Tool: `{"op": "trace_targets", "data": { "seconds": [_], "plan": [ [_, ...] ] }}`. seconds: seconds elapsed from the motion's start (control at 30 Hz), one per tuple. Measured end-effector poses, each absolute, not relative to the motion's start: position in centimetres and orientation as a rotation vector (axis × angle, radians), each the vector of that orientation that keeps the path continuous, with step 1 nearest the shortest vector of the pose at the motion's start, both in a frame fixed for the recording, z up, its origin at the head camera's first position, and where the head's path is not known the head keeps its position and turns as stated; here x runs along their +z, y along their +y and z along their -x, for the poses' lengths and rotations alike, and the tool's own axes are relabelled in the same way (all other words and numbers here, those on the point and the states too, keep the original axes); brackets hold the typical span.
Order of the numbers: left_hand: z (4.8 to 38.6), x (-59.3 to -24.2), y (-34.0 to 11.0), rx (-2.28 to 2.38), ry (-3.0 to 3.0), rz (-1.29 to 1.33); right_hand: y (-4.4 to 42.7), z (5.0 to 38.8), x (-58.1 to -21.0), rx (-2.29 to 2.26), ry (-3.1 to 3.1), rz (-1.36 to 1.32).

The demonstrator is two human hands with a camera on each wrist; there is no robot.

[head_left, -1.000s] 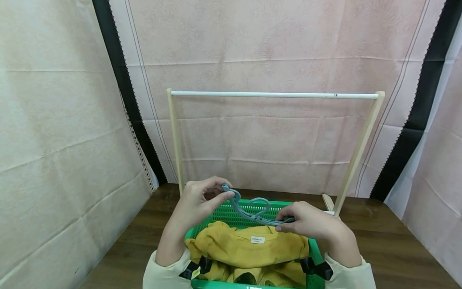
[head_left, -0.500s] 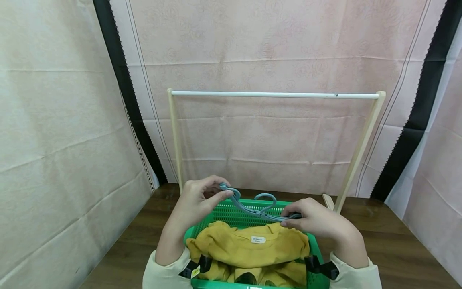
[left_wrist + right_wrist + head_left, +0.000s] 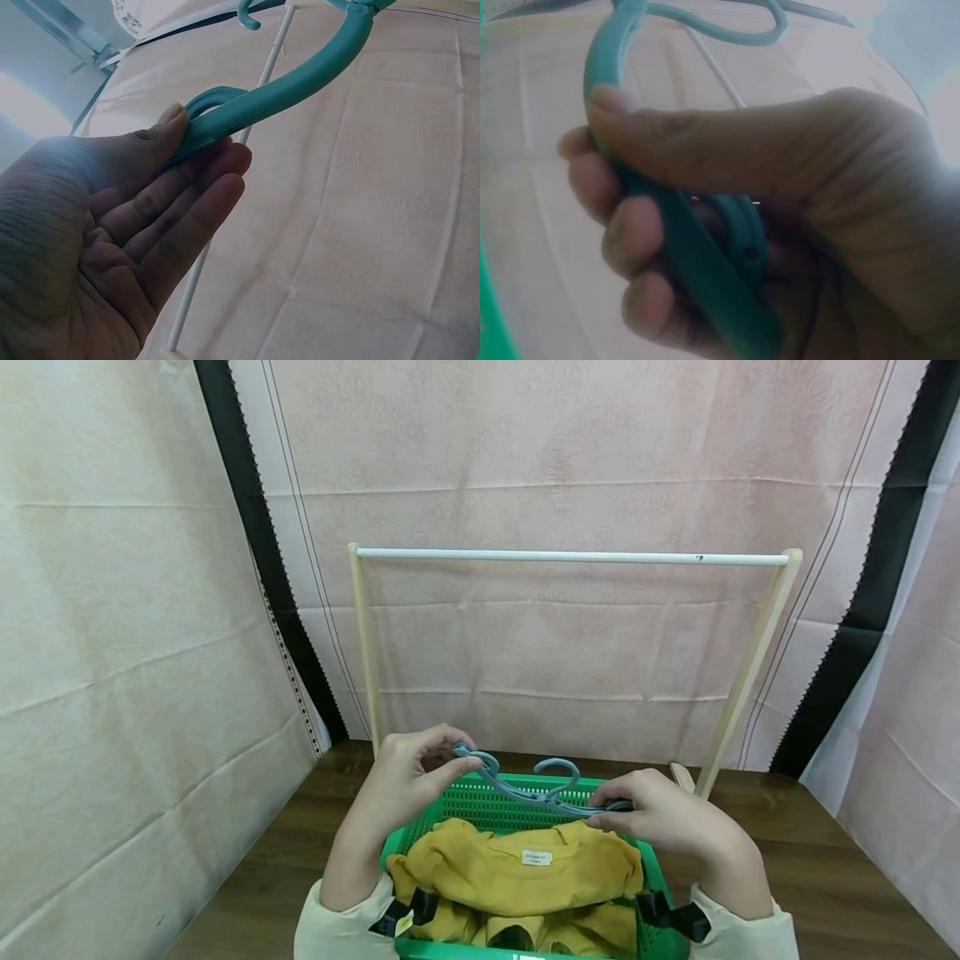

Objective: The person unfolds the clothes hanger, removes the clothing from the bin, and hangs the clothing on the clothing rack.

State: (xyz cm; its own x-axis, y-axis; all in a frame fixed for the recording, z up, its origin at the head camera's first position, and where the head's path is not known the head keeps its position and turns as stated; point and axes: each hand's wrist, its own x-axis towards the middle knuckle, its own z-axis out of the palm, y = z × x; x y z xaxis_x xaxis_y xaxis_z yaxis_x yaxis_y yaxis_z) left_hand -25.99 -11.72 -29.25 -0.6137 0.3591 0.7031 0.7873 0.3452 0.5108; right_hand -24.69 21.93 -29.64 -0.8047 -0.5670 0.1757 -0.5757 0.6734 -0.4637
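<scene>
A blue-green clothes hanger (image 3: 525, 795) is held between both hands above the basket, its hook curving up near the middle. My left hand (image 3: 420, 777) pinches one end between thumb and fingers; in the left wrist view the hanger's arm (image 3: 285, 94) runs up to the right from that pinch. Around the other arm of the hanger (image 3: 705, 262) curl the fingers of my right hand (image 3: 663, 814). Below lies a yellow garment (image 3: 517, 881) with a white label at its neckline, bunched in the green basket (image 3: 491, 814).
Behind the basket stands a rack with a white bar (image 3: 570, 557) on two cream posts. The wooden tabletop (image 3: 255, 877) spreads to both sides. Pale cloth walls (image 3: 570, 460) with black strips enclose the space.
My right hand has shifted slightly right and up with its end of the hanger, and the hook has tipped more upright. The left hand has barely moved; the garment lies still.
</scene>
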Motion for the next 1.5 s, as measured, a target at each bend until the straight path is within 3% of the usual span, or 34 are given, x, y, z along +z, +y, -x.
{"op": "trace_targets", "data": {
  "seconds": [0.67,1.5],
  "plan": [
    [26.0,-29.2,-11.9,-1.161,-2.225,0.974,22.7,24.5,-29.5,0.641,-2.805,-0.891],
    [25.8,-29.1,-12.6,-1.121,-2.431,0.967,23.5,23.9,-29.1,1.015,-2.693,-1.023]
  ]
}}
